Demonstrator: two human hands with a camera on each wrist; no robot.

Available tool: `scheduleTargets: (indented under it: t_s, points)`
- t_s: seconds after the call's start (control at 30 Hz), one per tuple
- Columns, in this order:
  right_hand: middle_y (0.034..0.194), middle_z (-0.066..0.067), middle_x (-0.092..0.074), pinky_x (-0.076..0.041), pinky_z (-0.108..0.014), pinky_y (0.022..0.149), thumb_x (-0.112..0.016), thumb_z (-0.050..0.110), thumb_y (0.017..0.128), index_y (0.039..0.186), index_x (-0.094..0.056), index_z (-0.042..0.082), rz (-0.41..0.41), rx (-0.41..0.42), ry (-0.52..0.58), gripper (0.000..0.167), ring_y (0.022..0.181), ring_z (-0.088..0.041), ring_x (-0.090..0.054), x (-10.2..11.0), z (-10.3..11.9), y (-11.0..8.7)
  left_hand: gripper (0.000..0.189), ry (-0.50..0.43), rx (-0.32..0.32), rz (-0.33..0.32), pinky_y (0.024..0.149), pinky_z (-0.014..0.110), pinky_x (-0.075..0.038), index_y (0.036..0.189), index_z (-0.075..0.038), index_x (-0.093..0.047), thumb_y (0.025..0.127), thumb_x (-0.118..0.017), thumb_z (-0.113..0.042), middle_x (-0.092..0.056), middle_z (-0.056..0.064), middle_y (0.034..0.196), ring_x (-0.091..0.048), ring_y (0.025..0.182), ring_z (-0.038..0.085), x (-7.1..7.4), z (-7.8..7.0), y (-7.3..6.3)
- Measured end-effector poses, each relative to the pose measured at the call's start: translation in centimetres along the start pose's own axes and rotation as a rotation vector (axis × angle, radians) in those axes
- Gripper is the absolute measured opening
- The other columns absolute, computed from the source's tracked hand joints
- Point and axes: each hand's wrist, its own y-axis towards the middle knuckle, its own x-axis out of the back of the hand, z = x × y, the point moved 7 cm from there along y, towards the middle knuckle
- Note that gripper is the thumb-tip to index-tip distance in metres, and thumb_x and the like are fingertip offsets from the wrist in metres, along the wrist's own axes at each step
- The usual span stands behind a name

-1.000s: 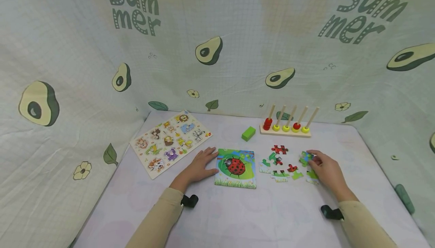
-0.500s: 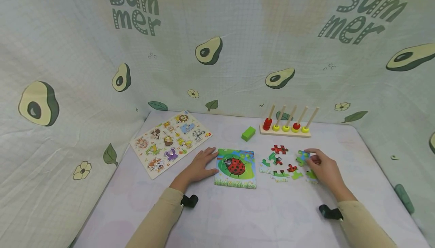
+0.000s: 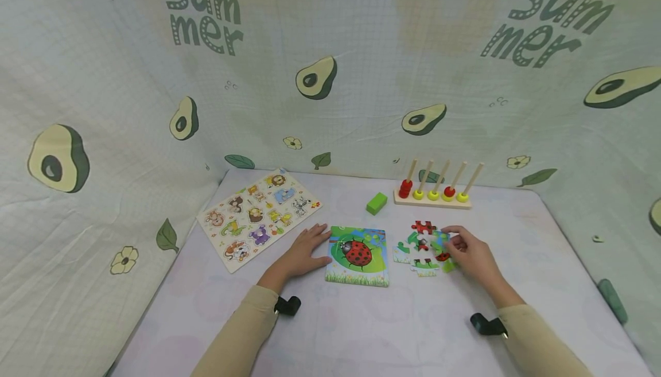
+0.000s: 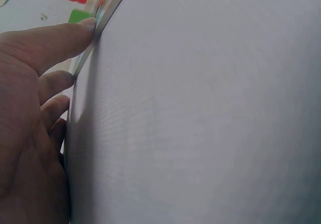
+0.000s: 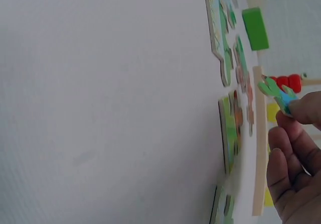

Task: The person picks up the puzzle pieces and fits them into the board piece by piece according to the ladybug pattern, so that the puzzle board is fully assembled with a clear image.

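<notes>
My right hand (image 3: 472,253) pinches a blue-and-green jigsaw piece (image 5: 280,96) between thumb and fingers, held above the loose pieces in the right wrist view. Under and beside it lie several jigsaw pieces, among them a red one (image 3: 424,227) and a green one with grass (image 3: 426,268). A square ladybug puzzle (image 3: 357,255) lies flat left of these pieces. Against its left edge rests my left hand (image 3: 303,253), fingers spread, thumb touching the edge (image 4: 95,38) in the left wrist view. In the head view, the right hand covers part of the pieces beneath it.
At the left lies an animal peg puzzle board (image 3: 260,214). A green block (image 3: 377,203) sits behind the ladybug puzzle. A wooden bead stacker (image 3: 432,201) with red and yellow beads stands at the back right. A patterned cloth (image 3: 361,32) hangs behind the table.
My right hand has moved left with the blue-and-green piece, from the right side of the loose pieces to over them. The left hand and ladybug puzzle have stayed in place.
</notes>
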Motion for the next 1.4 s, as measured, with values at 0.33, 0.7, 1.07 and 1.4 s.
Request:
scheduleTargets:
  t_s: [0.33, 0.7, 1.07, 1.4]
  points:
    - [0.093, -0.008, -0.068, -0.05, -0.025, 0.061, -0.065, 0.012, 0.1, 0.13, -0.06, 0.007, 0.034, 0.063, 0.071, 0.031, 0.081, -0.02, -0.062, -1.7, 2.1, 0.1, 0.073, 0.007, -0.003, 0.001, 0.128, 0.044, -0.006, 0.158, -0.014, -0.038, 0.098, -0.065, -0.045, -0.024, 0.007, 0.168, -0.013, 0.156, 0.027, 0.0, 0.0, 0.0]
    - [0.088, -0.003, -0.066, -0.049, -0.023, 0.061, -0.071, 0.014, 0.097, 0.124, -0.064, 0.006, 0.102, 0.091, 0.163, 0.03, 0.077, -0.016, -0.059, -3.7, 4.3, 0.4, 0.073, 0.004, 0.0, -0.005, 0.128, 0.043, -0.006, 0.158, -0.016, -0.038, 0.097, -0.065, -0.045, -0.024, 0.004, 0.168, -0.013, 0.156, 0.025, -0.2, 0.3, 0.0]
    - [0.088, -0.001, -0.062, -0.047, -0.025, 0.062, -0.071, 0.014, 0.097, 0.123, -0.065, 0.01, 0.146, 0.143, 0.215, 0.027, 0.075, -0.016, -0.057, -6.4, 6.7, 1.9, 0.072, -0.002, 0.003, -0.004, 0.128, 0.044, -0.006, 0.158, -0.015, -0.039, 0.097, -0.065, -0.044, -0.025, 0.005, 0.168, -0.013, 0.156, 0.027, 0.0, 0.1, -0.1]
    - [0.089, -0.001, -0.063, -0.045, -0.025, 0.061, -0.073, 0.017, 0.096, 0.123, -0.066, 0.012, 0.187, 0.13, 0.244, 0.028, 0.075, -0.017, -0.055, -8.3, 8.5, 2.8, 0.072, -0.007, 0.003, -0.004, 0.128, 0.044, -0.005, 0.158, -0.016, -0.038, 0.097, -0.065, -0.045, -0.024, 0.004, 0.168, -0.013, 0.156, 0.026, -0.1, 0.2, -0.1]
